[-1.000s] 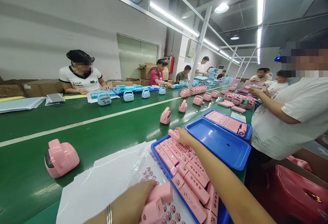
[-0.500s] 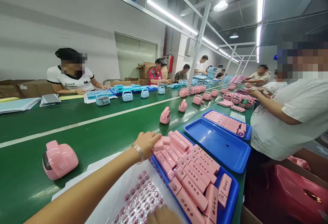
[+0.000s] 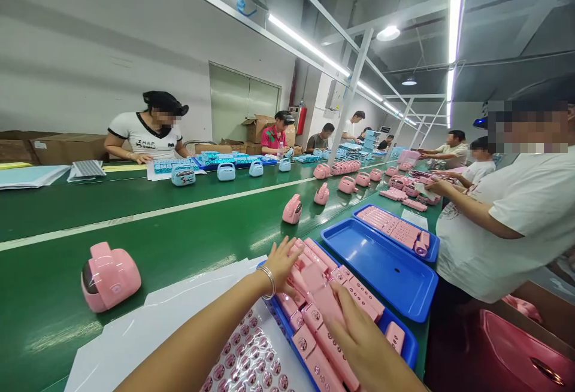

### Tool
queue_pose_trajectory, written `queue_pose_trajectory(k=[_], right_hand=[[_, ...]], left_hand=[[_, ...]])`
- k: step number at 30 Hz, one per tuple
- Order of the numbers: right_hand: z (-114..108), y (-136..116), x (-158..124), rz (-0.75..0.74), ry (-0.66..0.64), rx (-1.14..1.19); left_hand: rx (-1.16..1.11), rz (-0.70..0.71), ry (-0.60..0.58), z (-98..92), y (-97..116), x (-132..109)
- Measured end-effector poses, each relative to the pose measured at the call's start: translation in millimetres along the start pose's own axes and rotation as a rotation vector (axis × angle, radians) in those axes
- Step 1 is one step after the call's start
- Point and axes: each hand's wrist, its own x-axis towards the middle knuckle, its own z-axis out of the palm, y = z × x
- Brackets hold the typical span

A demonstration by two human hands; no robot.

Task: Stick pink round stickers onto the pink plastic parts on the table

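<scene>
Over the near blue tray (image 3: 411, 350) full of pink bars, my left hand (image 3: 283, 266) has its fingers spread at the tray's far left part. My right hand (image 3: 359, 326) is closed along a plain-faced pink bar (image 3: 321, 293) that lies tilted over the other bars. The bar's upper end is close to my left fingers. Left of the tray lies a sheet of round stickers (image 3: 251, 350) on white paper (image 3: 148, 332). A pink rounded device with a handle (image 3: 110, 278) rests on the green surface at the left.
Beyond the near tray sit a bare blue tray (image 3: 381, 266) and another with pink bars (image 3: 390, 227). More pink devices (image 3: 291, 209) line the green belt (image 3: 188, 233). A person in white (image 3: 516, 218) stands at the right; others sit across.
My left hand has opened and released the pink piece it held. My right hand has come up from the sticker sheet onto a pink bar above the tray. The view has shifted slightly.
</scene>
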Motion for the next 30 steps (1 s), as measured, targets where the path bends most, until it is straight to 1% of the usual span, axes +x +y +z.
queue_pose_trajectory(k=[2, 4, 5, 7, 9, 10, 12, 14, 16, 18, 19, 21, 23, 24, 26, 27, 28, 30], right_hand=[[11.4, -13.6, 28.8, 0.017, 0.033, -0.108], [32.8, -27.4, 54.5, -0.032, 0.020, -0.198], [45.3, -33.0, 65.0, -0.049, 0.012, -0.238], [68.6, -39.3, 80.3, -0.066, 0.016, -0.311], [84.0, -38.8, 89.3, -0.054, 0.048, -0.391], [88.0, -36.7, 92.2, -0.041, 0.072, -0.425], [89.8, -31.3, 96.0, -0.004, 0.127, -0.477], [86.6, -27.9, 98.0, 0.041, 0.180, -0.503], [81.2, -29.9, 96.9, 0.067, 0.222, -0.503], [75.0, -38.2, 90.5, 0.031, 0.250, -0.479], [72.1, -44.6, 84.9, -0.014, 0.255, -0.460], [67.8, -60.7, 69.3, -0.153, 0.236, -0.419], [68.0, -80.0, 50.2, -0.339, 0.162, -0.374], [70.4, -90.3, 40.6, -0.440, 0.107, -0.348], [79.7, -110.7, 24.0, -0.625, -0.012, -0.292], [86.3, -120.3, 17.8, -0.700, -0.067, -0.266], [93.6, -129.1, 13.4, -0.760, -0.114, -0.243], [109.0, -143.7, 9.5, -0.832, -0.191, -0.219]], left_hand=[[-0.023, -0.232, 0.045, -8.6, -7.9, -19.9], [-0.043, -0.447, 0.056, -19.2, -17.4, -46.6], [-0.050, -0.520, 0.054, -25.1, -23.0, -61.9], [-0.048, -0.586, 0.072, -37.9, -36.5, -94.6], [-0.006, -0.646, 0.144, -51.3, -54.7, -127.2], [0.030, -0.702, 0.198, -57.5, -65.8, -142.5], [0.112, -0.863, 0.325, -67.0, -90.6, -169.1], [0.163, -1.035, 0.437, -70.7, -114.6, -188.0], [0.167, -1.142, 0.505, -69.4, -133.1, -196.8], [0.135, -1.201, 0.548, -66.5, -143.9, -196.0], [0.107, -1.231, 0.567, -66.1, -146.8, -193.4], [0.020, -1.327, 0.601, -69.8, -150.0, -188.6], [-0.108, -1.450, 0.607, -79.9, -153.4, -191.0], [-0.183, -1.511, 0.593, -86.7, -155.8, -196.4], [-0.357, -1.593, 0.527, -100.4, -161.1, -216.1], [-0.448, -1.610, 0.488, -106.0, -162.8, -229.8], [-0.534, -1.608, 0.458, -110.2, -163.0, -245.4], [-0.683, -1.558, 0.457, -113.4, -157.1, -279.7]])
